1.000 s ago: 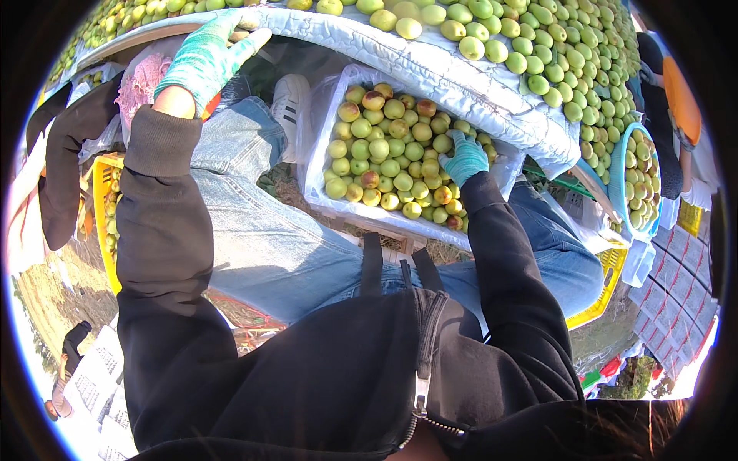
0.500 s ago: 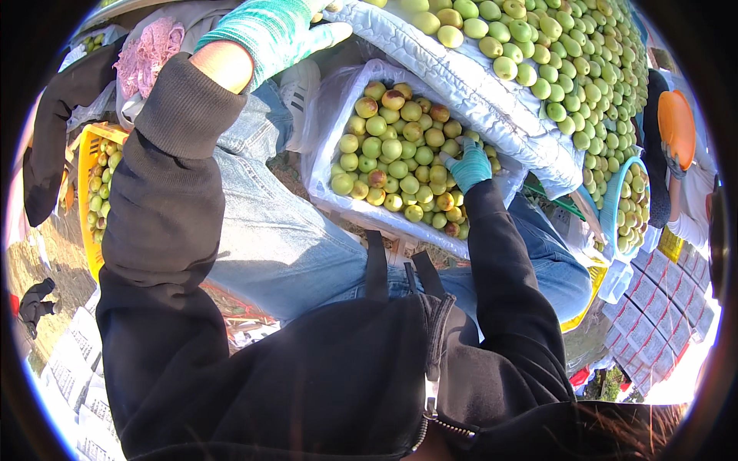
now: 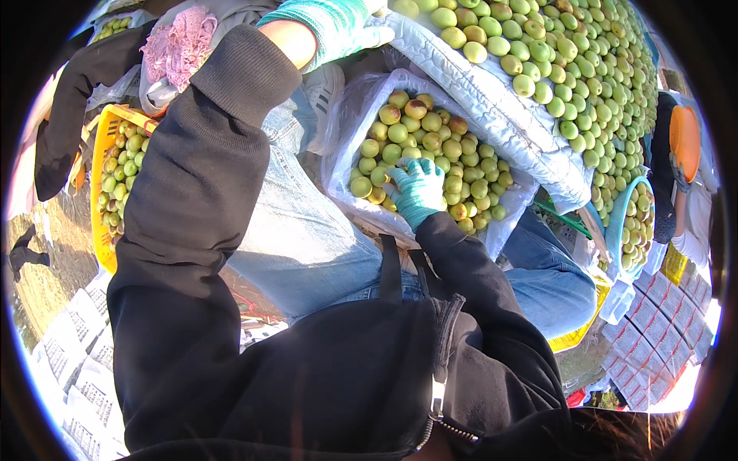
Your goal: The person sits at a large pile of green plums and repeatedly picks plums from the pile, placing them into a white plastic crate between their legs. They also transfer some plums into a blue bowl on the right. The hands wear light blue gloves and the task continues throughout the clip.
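A crate lined with clear plastic (image 3: pixel 342 165) stands in front of my knees. It holds many round green fruits (image 3: pixel 453 154) that look like jujubes, some with brown-red patches. My right hand (image 3: pixel 419 190), in a teal knitted glove, rests on the fruits near the crate's close side, fingers spread and bent down; its fingertips are partly hidden. At the top edge my left hand (image 3: pixel 334 27), in a striped teal glove, is beside the big fruit pile (image 3: pixel 569 69). Its thumb stretches away from the fingers, which the picture's edge partly cuts off.
A silvery quilted pad (image 3: pixel 477 92) edges the pile. Yellow crate (image 3: pixel 104 207) with fruit at left; blue basket (image 3: pixel 617 223) of fruit at right. Another person's gloved hand (image 3: pixel 679 173) is near an orange bowl (image 3: pixel 684 142). Stacked grey boxes (image 3: pixel 653 323) stand lower right.
My right hand has moved left and nearer, from the crate's right side to the fruits by its close side. The whole view has shifted slightly; my left hand stays by the pile.
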A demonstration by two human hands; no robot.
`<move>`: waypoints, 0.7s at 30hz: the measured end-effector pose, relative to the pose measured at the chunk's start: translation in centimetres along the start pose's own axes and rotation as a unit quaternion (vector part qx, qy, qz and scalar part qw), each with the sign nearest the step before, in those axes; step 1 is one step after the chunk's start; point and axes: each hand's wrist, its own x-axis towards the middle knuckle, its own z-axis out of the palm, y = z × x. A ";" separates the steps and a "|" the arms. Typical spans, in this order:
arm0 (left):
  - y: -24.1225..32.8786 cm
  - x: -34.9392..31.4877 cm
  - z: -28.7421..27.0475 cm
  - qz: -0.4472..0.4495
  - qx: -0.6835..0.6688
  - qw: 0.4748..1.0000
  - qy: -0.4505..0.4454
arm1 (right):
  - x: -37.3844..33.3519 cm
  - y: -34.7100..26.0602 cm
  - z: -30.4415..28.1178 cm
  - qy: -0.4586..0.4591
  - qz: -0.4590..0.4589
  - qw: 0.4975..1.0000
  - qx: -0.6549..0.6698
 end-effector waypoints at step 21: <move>10.4 8.5 2.3 0.080 -0.013 0.967 -0.240 | 5.5 4.9 -17.8 -0.276 -0.112 0.954 -0.042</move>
